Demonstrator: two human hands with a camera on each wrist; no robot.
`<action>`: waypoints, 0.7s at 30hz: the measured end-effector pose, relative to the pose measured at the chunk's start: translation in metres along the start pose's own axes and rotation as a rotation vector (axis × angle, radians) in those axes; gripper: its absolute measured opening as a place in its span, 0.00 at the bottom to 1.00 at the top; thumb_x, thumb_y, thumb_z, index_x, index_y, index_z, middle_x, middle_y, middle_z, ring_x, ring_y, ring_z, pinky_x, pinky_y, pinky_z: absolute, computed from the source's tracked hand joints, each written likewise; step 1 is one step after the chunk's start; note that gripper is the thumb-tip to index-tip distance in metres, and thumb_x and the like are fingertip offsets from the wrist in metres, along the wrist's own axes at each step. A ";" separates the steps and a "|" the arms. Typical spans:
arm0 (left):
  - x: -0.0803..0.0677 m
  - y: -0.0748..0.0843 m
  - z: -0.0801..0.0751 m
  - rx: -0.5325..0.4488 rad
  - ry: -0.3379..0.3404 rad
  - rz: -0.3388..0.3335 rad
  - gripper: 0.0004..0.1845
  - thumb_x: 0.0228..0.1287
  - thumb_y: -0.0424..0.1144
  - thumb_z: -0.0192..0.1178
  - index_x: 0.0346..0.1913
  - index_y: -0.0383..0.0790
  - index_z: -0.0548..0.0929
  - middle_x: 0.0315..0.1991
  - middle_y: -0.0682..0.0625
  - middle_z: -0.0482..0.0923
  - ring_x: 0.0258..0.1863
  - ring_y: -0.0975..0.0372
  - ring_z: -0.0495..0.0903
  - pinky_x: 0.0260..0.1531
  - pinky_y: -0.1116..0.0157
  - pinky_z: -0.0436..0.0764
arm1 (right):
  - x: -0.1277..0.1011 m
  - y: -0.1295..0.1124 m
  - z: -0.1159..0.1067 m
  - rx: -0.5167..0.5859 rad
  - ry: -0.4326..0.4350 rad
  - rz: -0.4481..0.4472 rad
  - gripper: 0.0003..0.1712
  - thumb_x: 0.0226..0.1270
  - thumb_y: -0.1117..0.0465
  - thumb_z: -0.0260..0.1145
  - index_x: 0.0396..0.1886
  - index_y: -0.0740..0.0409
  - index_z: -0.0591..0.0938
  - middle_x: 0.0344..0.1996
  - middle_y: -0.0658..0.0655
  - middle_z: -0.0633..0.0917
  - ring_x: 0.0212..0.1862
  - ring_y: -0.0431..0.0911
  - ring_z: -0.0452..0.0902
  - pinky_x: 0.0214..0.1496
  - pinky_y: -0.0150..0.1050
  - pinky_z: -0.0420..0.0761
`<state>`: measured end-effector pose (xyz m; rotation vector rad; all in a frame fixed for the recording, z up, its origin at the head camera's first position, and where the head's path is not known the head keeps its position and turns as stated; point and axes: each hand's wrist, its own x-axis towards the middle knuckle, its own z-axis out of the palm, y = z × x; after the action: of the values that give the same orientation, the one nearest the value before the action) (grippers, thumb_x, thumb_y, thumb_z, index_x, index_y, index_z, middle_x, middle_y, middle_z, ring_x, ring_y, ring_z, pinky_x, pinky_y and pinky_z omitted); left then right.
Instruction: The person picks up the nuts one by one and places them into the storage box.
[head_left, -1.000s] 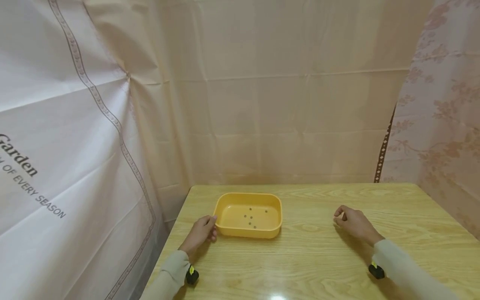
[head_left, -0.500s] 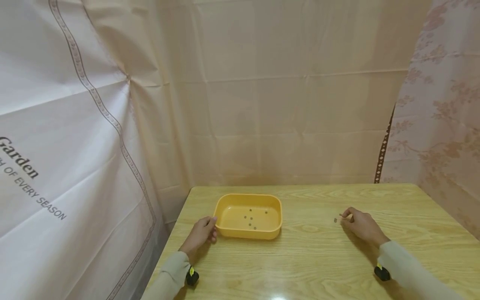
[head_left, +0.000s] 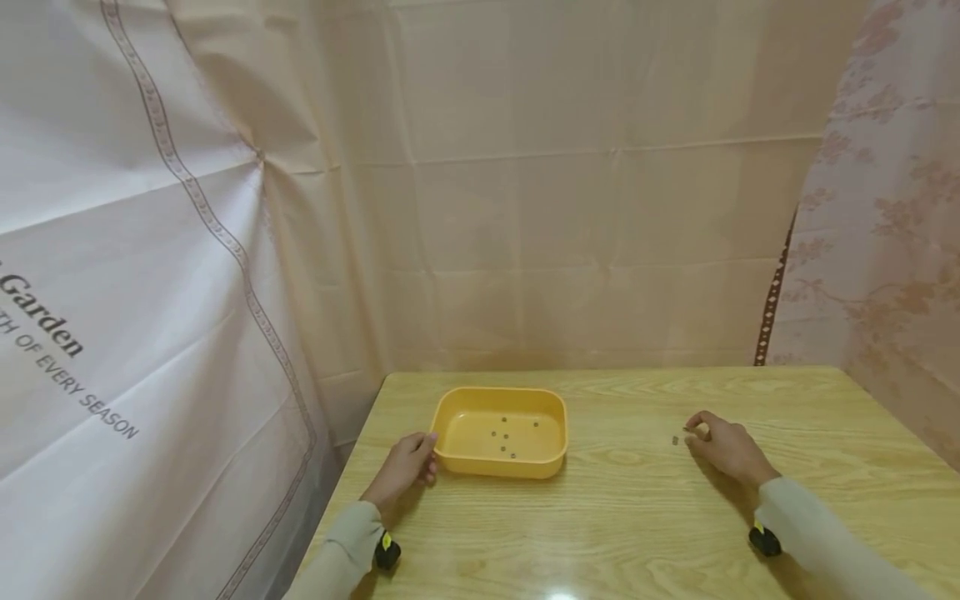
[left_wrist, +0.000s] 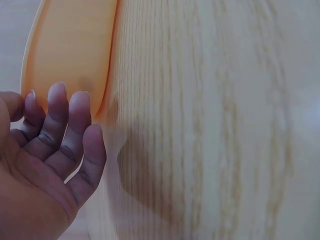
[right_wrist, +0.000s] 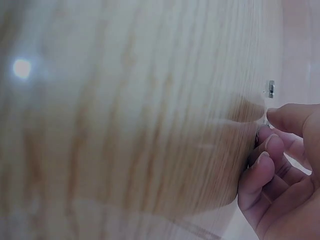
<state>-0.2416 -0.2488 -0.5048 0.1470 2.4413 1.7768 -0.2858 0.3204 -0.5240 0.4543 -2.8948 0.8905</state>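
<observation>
A shallow yellow tray (head_left: 450, 450) sits on the wooden table (head_left: 622, 517), with several small dark pieces (head_left: 504, 436) lying in it. My left hand (head_left: 408, 462) rests at the tray's left end. In the left wrist view the left hand's (left_wrist: 60, 130) relaxed fingertips touch the tray's side (left_wrist: 70, 45). My right hand (head_left: 716, 443) lies on the table to the right, fingers loosely curled and holding nothing. One small dark piece (head_left: 675, 440) lies on the table just left of its fingertips. In the right wrist view that piece (right_wrist: 270, 88) sits a little beyond the right hand's (right_wrist: 272, 150) forefinger, not touching it.
Pale curtains hang close behind the table and on both sides; the left one (head_left: 112, 333) carries printed lettering. The table's left edge (head_left: 352, 475) runs just beside my left hand. Bare wood stretches between the tray and my right hand.
My right hand has drawn back a little to the right, and a small dark piece now lies on the table where its fingertips were. My left hand has stayed at the tray.
</observation>
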 end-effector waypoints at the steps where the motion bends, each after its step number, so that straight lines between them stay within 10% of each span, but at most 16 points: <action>1: 0.000 0.000 0.000 0.000 -0.002 0.001 0.22 0.85 0.48 0.46 0.48 0.28 0.76 0.31 0.43 0.78 0.27 0.60 0.79 0.30 0.63 0.84 | 0.000 0.000 0.000 -0.004 -0.002 -0.002 0.16 0.77 0.60 0.64 0.55 0.66 0.77 0.36 0.67 0.87 0.34 0.56 0.85 0.33 0.52 0.83; 14: 0.002 -0.001 0.000 0.009 -0.001 0.001 0.23 0.85 0.48 0.46 0.49 0.27 0.77 0.31 0.46 0.78 0.26 0.61 0.79 0.30 0.64 0.84 | 0.003 -0.001 0.003 -0.010 -0.014 0.021 0.09 0.78 0.57 0.62 0.45 0.59 0.79 0.22 0.49 0.80 0.19 0.43 0.67 0.21 0.39 0.67; 21: 0.002 -0.002 0.000 0.008 0.007 0.000 0.22 0.85 0.48 0.46 0.47 0.29 0.77 0.31 0.44 0.78 0.27 0.60 0.79 0.30 0.64 0.84 | 0.005 -0.003 0.003 -0.054 -0.013 0.026 0.10 0.78 0.59 0.61 0.40 0.63 0.79 0.28 0.54 0.84 0.27 0.45 0.77 0.28 0.45 0.79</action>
<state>-0.2432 -0.2492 -0.5066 0.1421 2.4538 1.7706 -0.2894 0.3154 -0.5237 0.4203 -2.9349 0.8134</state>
